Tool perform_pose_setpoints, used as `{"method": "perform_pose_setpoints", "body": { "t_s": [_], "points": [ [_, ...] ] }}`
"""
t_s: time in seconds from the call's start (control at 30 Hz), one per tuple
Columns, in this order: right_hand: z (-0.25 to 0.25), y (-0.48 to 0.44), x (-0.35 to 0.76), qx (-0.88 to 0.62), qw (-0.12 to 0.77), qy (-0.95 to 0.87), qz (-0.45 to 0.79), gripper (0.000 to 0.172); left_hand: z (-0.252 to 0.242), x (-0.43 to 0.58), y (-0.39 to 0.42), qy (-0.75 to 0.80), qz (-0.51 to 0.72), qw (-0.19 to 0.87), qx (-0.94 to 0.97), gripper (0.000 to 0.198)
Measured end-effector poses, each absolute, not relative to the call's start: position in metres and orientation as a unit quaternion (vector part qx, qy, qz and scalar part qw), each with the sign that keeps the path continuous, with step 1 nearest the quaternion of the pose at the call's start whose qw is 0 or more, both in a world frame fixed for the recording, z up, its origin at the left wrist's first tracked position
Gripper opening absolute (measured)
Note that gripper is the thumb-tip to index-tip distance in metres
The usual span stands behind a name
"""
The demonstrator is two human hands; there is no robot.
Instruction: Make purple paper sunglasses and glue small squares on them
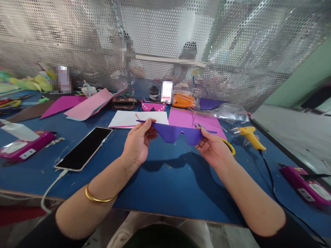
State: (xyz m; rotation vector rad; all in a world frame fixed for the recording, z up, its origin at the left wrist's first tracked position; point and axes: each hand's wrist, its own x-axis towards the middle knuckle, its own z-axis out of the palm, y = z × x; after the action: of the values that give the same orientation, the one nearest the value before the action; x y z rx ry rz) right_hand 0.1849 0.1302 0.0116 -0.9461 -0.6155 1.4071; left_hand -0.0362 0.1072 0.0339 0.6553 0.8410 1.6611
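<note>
A flat purple eyeglass-shaped cutout, smooth-faced with angular lenses and a notched bridge, is held above the blue counter, casting a soft shadow. The left hand pinches one end, the right hand the other. Behind it lie a white sheet, a pink sheet and pink glasses with pale squares; farther back stands a perforated metal screen, dotted with round holes.
</note>
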Motion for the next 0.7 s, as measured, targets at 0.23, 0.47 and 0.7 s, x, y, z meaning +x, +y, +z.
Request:
{"method": "perform_pose_setpoints", "body": {
  "t_s": [0.23,0.47,0.7],
  "points": [
    [0.020,0.129,0.183,-0.432,0.623,-0.202,0.619,0.008,0.037,-0.038,0.106,0.340,0.694,0.556,0.306,0.027],
    [0.025,0.129,0.181,-0.439,0.627,-0.186,0.615,0.010,0.034,-0.041,0.109,0.329,0.711,0.548,0.293,0.024],
    [0.020,0.128,0.182,-0.423,0.638,-0.225,0.603,0.006,0.035,-0.037,0.106,0.420,0.662,0.544,0.300,0.041]
  ]
}}
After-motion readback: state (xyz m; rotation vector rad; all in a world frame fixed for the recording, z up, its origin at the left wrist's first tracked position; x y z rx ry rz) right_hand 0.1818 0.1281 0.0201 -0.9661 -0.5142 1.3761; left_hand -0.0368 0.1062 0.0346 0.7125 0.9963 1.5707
